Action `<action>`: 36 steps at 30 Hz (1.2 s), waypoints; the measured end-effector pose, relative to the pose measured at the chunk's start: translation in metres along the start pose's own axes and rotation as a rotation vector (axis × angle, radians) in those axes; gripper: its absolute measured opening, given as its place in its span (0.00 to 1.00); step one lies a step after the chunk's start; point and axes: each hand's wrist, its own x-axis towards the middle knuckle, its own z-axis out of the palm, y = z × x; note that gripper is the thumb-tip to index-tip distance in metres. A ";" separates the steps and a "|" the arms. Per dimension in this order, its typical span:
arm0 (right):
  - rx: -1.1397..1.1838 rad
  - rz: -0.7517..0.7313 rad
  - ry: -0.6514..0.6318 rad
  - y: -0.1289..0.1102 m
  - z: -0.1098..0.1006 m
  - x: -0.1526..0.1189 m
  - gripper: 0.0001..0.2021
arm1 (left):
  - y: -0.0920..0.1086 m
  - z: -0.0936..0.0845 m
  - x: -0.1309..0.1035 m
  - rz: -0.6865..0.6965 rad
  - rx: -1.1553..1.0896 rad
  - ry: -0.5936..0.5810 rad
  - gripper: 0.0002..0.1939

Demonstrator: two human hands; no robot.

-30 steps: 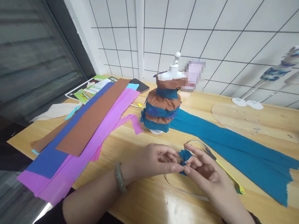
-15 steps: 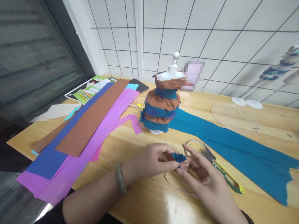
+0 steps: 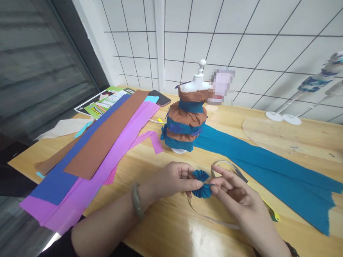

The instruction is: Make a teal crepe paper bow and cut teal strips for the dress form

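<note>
A pleated blue paper rosette (image 3: 201, 191) is spread in a fan shape between my hands, above the table. My left hand (image 3: 177, 180) pinches it from the left, thumb across its middle. On the right, my right hand (image 3: 233, 193) holds its edge between thumb and fingertips. Just beyond stands a small white dress form (image 3: 198, 82) wrapped in brown crepe paper (image 3: 187, 114) and blue bands. A thin pale ribbon (image 3: 205, 216) curves on the table beneath my hands. Scissors with yellow and green handles (image 3: 274, 214) lie partly hidden behind my right hand.
A long blue paper strip (image 3: 274, 167) runs across the right of the table. Brown (image 3: 109, 136), blue and purple strips (image 3: 143, 116) overlap at the left, near a phone (image 3: 161, 99). Two slim stands with white bases (image 3: 275, 116) are at the back right.
The blue rosette has opened from a small fan into a nearly round shape. My right hand has shifted slightly right and covers more of the scissors.
</note>
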 end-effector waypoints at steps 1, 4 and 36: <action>0.003 0.007 0.005 0.000 0.000 0.000 0.22 | 0.000 0.000 0.000 -0.006 0.006 -0.004 0.15; 0.003 0.014 0.018 -0.001 -0.002 0.000 0.22 | 0.002 0.001 0.000 -0.029 0.005 -0.025 0.16; 0.040 0.093 -0.184 0.001 -0.003 -0.002 0.06 | -0.002 0.003 -0.002 0.052 0.123 -0.036 0.11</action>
